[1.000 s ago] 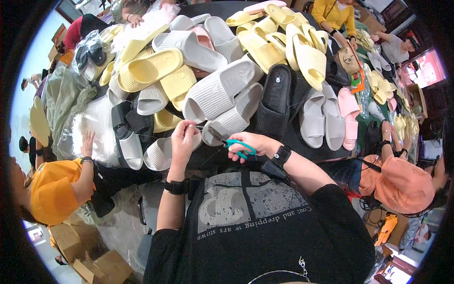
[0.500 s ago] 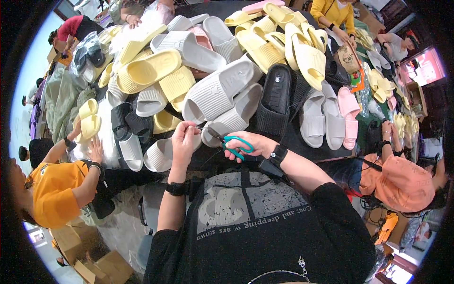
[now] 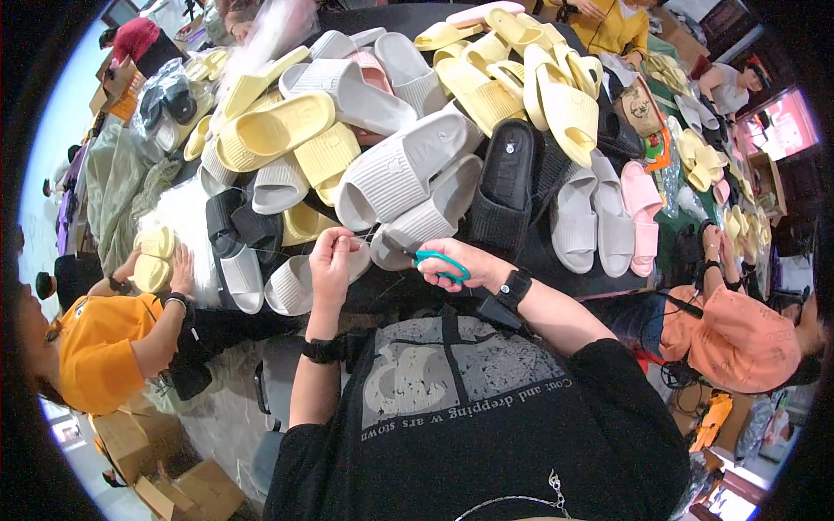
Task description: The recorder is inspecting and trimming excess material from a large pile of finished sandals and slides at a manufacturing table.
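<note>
Gripping the teal-handled scissors (image 3: 432,255), my right hand (image 3: 455,264) has its fingers wrapped about the loops, the dark blades pointing left at the near end of a grey slipper (image 3: 426,227) on the table; I cannot tell whether they touch it. My left hand (image 3: 331,265) is closed, thumb and fingertips pinched together just left of that slipper; what they pinch is too fine to make out. Lettering runs across my black shirt (image 3: 539,443), upside down from here. The black slipper (image 3: 508,169) beyond carries raised letters and a small pale sticker; the larger grey slipper (image 3: 382,187) bears a sticker too.
</note>
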The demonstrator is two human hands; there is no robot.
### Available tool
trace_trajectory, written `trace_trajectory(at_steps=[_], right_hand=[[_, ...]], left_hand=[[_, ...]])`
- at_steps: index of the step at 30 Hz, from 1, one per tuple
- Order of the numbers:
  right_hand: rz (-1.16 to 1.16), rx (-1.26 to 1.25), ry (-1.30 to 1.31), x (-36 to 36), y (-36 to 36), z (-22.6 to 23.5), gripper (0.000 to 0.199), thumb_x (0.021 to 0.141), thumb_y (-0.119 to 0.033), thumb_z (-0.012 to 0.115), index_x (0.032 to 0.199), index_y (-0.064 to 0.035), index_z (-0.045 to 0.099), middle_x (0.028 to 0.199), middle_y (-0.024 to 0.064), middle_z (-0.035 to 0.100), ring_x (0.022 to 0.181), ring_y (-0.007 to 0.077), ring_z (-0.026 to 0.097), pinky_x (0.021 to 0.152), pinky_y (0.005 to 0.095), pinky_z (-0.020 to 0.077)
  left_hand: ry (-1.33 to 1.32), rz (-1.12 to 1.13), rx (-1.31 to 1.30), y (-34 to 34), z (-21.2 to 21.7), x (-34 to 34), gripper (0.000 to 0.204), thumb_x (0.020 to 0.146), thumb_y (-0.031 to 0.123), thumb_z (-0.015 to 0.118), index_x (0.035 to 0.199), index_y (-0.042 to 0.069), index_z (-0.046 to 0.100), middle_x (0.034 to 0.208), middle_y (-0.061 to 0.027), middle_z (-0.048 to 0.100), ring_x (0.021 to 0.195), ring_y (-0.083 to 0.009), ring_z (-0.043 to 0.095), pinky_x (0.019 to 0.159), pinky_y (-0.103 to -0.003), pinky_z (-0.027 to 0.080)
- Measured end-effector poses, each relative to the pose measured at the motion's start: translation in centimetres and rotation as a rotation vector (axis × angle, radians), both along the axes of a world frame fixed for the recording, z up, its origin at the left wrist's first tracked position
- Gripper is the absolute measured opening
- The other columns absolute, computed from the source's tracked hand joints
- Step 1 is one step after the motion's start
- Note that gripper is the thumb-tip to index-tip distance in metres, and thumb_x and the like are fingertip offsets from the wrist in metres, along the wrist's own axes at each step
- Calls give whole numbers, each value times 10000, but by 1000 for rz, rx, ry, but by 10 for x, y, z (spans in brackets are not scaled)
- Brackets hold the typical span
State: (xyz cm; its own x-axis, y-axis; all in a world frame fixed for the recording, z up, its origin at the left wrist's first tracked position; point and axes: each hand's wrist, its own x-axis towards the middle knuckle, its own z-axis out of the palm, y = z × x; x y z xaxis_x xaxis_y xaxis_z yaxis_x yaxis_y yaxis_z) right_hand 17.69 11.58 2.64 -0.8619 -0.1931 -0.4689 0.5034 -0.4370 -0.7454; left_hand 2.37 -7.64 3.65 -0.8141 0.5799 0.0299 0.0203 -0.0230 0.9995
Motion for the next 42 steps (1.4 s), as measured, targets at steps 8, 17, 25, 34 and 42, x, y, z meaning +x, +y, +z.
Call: trace_trajectory(at_steps=[8,17,25,34,42], right_hand=[[125,300,52,11,7,17,148,847,-203,612,918,-97,536,652,-17,544,469,54,498,384,192,393],[27,329,11,13,23,22,312,839,-144,634,1114,-38,532,766,10,603,550,59,539,455,189,426],[-105,185,67,11,26,35,249,833,-87,625,1054,-18,534,732,25,582,522,62,525,442,180,408],[-181,211,111,26,30,42,297,829,-75,630,1090,8,514,716,60,585,512,82,526,427,212,400],[-472,164,154,51,37,55,255,806,-51,582,1046,-2,513,697,59,562,491,94,506,420,219,410]], left_hand=[[276,-47,-364,-56,21,6,93,918,62,503,892,-1,567,741,-38,571,698,-115,551,651,-258,458],[158,-369,-937,-153,28,11,180,848,178,570,918,24,631,837,-156,649,790,-265,636,712,-350,490],[379,-439,-938,-154,25,24,241,865,56,493,1086,30,587,1087,-151,623,1024,-344,579,853,-371,475],[889,-617,-994,-45,58,12,290,838,189,609,1098,76,546,1040,-104,570,1007,-306,549,824,-405,446],[1455,-541,-549,80,58,-1,466,753,209,648,1177,54,531,1228,-186,470,1194,-353,418,999,-463,342]])
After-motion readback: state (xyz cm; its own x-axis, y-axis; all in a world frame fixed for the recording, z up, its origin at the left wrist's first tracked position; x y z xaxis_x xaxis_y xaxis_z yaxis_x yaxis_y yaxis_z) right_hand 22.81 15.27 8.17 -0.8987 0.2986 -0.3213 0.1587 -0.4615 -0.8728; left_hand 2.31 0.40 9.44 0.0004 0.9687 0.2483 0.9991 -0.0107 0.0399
